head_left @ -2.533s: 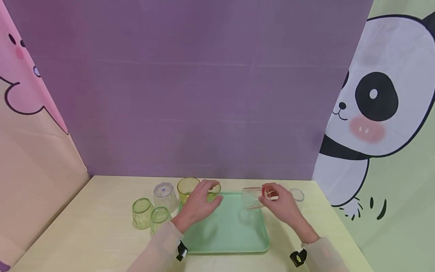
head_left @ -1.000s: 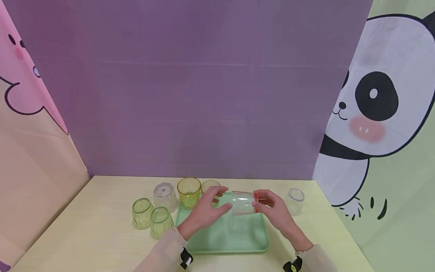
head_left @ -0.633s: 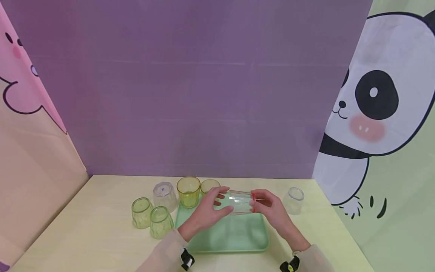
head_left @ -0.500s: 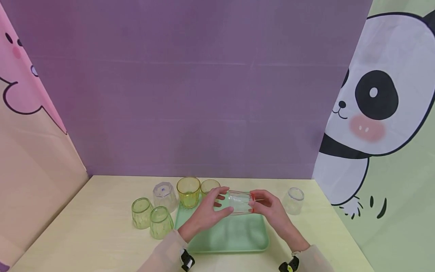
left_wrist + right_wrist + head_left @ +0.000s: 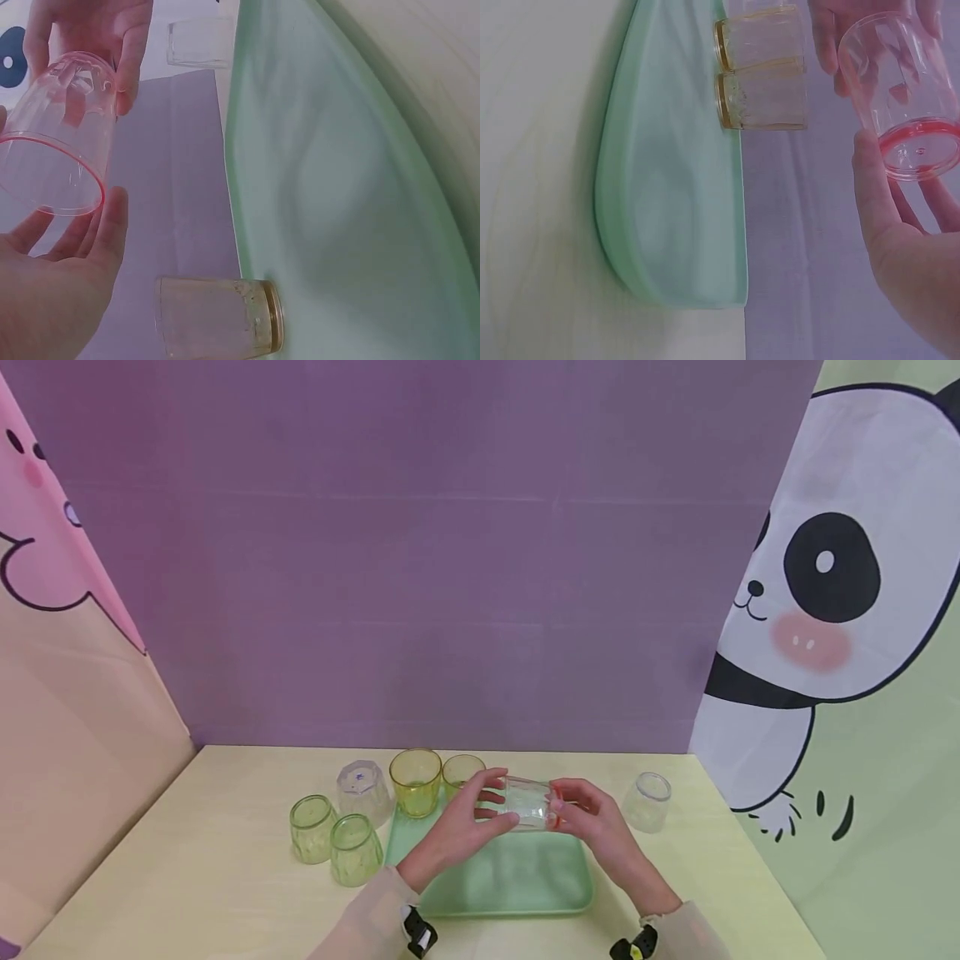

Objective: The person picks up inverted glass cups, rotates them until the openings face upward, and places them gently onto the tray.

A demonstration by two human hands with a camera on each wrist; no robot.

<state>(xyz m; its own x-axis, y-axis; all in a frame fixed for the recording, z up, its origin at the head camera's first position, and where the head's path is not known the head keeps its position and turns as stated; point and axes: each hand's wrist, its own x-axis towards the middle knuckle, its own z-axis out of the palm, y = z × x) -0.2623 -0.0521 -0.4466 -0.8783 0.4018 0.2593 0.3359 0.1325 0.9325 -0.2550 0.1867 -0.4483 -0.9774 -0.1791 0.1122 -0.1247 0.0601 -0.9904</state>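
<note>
A clear drinking glass (image 5: 527, 803) with a pinkish-red base and rim lies sideways in the air above the green tray (image 5: 517, 893). My right hand (image 5: 600, 831) grips its red base end, thumb on the near side and fingers on the far side. At the other end, my left hand (image 5: 457, 827) has its thumb and fingers about the rim. The left wrist view shows the left fingertips (image 5: 112, 217) against the glass's red rim. In the right wrist view, the right hand (image 5: 907, 247) holds the thick red base.
Two amber glasses (image 5: 416, 785) stand side by side on the tray's back left part. Left of the tray are two green glasses (image 5: 356, 852) and an upside-down clear faceted glass (image 5: 363, 793). Another clear glass (image 5: 648, 803) stands right of the tray on the pale table (image 5: 225, 877).
My right hand has brought the glass leftward from near the tray's right side. The left hand has moved slightly right, and its fingers now come round the rim.
</note>
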